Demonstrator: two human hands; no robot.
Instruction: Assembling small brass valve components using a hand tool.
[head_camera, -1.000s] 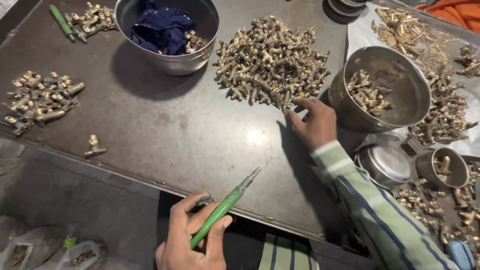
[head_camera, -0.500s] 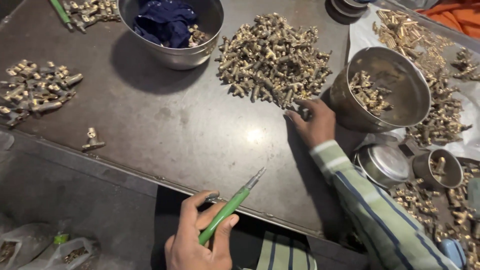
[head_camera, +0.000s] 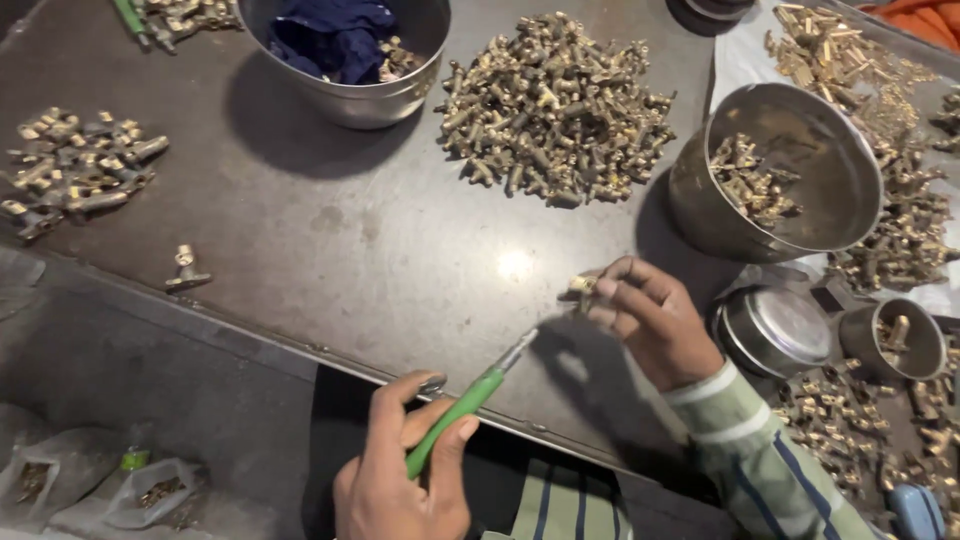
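Note:
My left hand (head_camera: 402, 468) grips a green-handled tool (head_camera: 462, 405) near the table's front edge, its metal tip pointing up and right. My right hand (head_camera: 650, 320) is lifted just above the dark tabletop (head_camera: 340, 250) and pinches a small brass fitting (head_camera: 583, 286) between its fingertips. The tool's tip sits a short way below and left of that fitting, not touching it. A large heap of brass fittings (head_camera: 555, 110) lies farther back on the table, behind my right hand.
A steel bowl with blue cloth (head_camera: 345, 50) stands at the back. A tilted steel bowl with fittings (head_camera: 790, 170) is at right, with a flat steel lid (head_camera: 775, 325) and small cup (head_camera: 893, 338) below it. More brass parts (head_camera: 75, 170) lie at left; one lone fitting (head_camera: 185, 268).
My right hand has pulled back from the brass heap toward me, now holding one fitting. My left hand with the green tool has stayed near the front edge.

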